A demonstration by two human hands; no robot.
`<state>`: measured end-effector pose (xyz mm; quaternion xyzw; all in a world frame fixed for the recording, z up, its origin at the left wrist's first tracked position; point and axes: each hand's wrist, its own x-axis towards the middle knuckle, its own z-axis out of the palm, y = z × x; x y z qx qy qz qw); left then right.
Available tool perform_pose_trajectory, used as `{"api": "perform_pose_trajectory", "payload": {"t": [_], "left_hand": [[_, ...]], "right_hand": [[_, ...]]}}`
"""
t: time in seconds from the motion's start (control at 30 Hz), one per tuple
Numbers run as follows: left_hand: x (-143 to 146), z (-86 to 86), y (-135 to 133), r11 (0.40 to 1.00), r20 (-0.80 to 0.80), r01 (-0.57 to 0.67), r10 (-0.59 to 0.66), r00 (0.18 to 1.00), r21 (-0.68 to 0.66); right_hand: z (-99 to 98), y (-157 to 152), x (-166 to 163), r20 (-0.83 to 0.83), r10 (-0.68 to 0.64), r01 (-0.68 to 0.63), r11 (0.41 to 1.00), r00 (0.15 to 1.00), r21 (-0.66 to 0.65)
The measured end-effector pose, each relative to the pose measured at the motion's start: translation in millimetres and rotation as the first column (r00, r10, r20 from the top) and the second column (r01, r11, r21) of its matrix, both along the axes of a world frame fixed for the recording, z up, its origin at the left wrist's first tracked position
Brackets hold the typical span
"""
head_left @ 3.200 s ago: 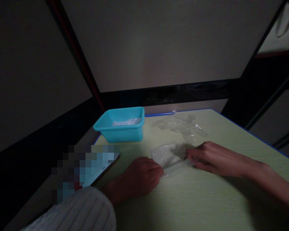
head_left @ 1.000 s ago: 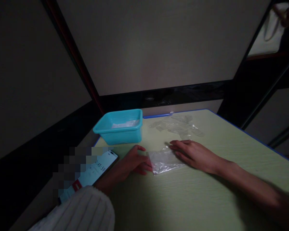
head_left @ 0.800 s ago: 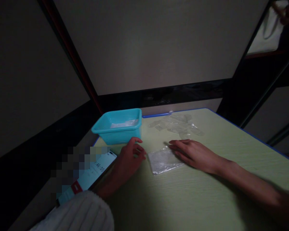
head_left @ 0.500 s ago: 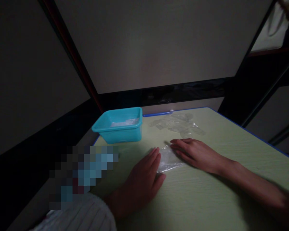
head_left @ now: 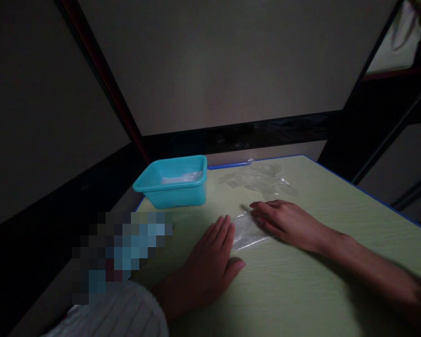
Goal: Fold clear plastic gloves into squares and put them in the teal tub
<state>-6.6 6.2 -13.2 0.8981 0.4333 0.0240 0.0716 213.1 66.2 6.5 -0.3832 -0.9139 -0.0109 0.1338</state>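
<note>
A folded piece of clear plastic film lies flat on the pale green table between my hands. My left hand rests palm down across its left end, fingers stretched out and thumb apart. Over the right end lies my right hand, its fingers slightly bent on the plastic and not closed round it. Both ends of the film are hidden under the hands. Farther back, a loose pile of thin clear plastic pieces, some with finger-like shapes, is spread on the table.
A turquoise plastic basket stands at the table's back left, with white, film-like material inside. Behind the table rises a grey panel. A blue edge strip runs along the table. A pixelated patch covers the left side.
My left hand's fingers have spread slightly and its thumb has shifted a little to the right. My right hand has moved very slightly right on the film.
</note>
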Motion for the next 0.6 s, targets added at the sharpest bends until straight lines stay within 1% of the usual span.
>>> {"api": "perform_pose_trajectory", "payload": {"t": [0.13,0.23,0.3,0.37,0.47,0.6], "left_hand": [[1,0.8,-1,1.000,0.001,-0.006,0.006,1.000,-0.013],[3,0.4,0,1.000,0.010,-0.002,0.002,1.000,0.004],[3,0.0,0,1.000,0.014,0.005,-0.005,1.000,0.021],[3,-0.2,0,0.999,0.020,0.015,-0.015,1.000,0.036],[1,-0.8,0,0.997,0.036,0.036,-0.038,0.999,0.063],[0,-2.0,0,0.996,0.046,0.047,-0.051,0.998,0.078]], "right_hand": [[1.7,-5,-5,-0.007,0.002,-0.002,1.000,1.000,0.028],[-2.2,-15,-16,-0.014,0.070,-0.069,0.996,0.997,0.055],[-8.3,-22,-24,0.001,0.128,-0.128,0.991,0.992,0.034],[-16.0,-28,-29,0.030,0.154,-0.154,0.988,0.988,-0.007],[-26.2,-31,-31,0.053,0.123,-0.119,0.990,0.991,-0.070],[-30.8,-30,-28,0.013,0.070,-0.068,0.994,0.997,-0.090]]}}
